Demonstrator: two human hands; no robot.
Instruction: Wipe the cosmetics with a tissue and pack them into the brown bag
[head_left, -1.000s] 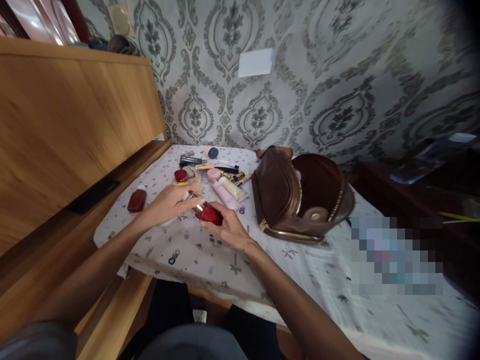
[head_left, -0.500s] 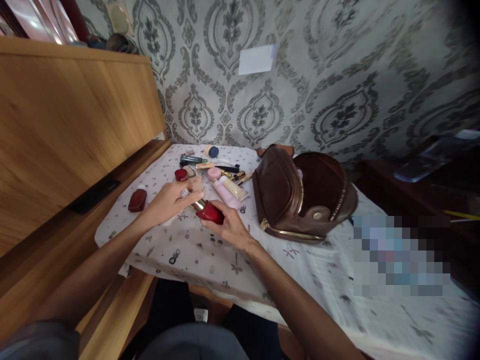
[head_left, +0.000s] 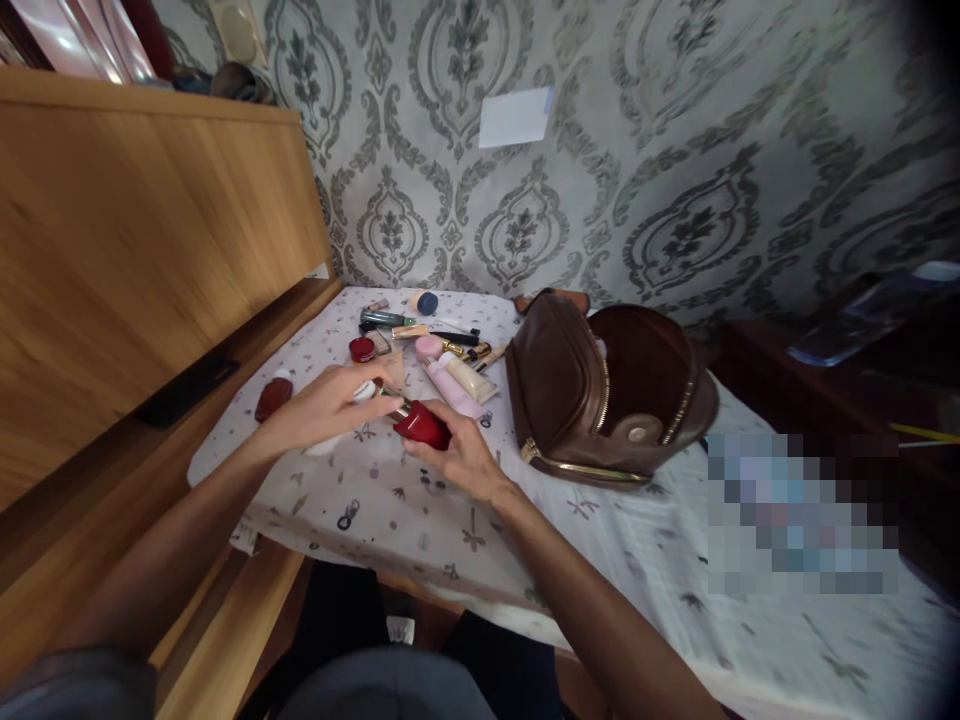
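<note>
My right hand [head_left: 465, 462] is wrapped round a glossy red bottle [head_left: 426, 428], its gold-and-silver neck pointing left. At that neck, my left hand [head_left: 334, 402] pinches a small gold-coloured cap [head_left: 382, 388] between thumb and fingers. A small white piece also shows against the left fingers; what it is I cannot make out. Beyond the hands lie a red round jar [head_left: 361, 349], a pink tube [head_left: 454, 388], a cream tube [head_left: 471, 377] and a pink round pot [head_left: 428, 347].
An unzipped brown leather bag [head_left: 559, 390] stands to the right on the patterned sheet [head_left: 420, 520]. A dark red bottle [head_left: 274, 399] lies to the left, near the wooden panel [head_left: 165, 220]. A green tube [head_left: 384, 319] and a blue-lidded jar [head_left: 426, 302] are farther back.
My left hand has shifted slightly left, and more of the gold-coloured cap shows between its fingers. My right hand and the red bottle have hardly moved.
</note>
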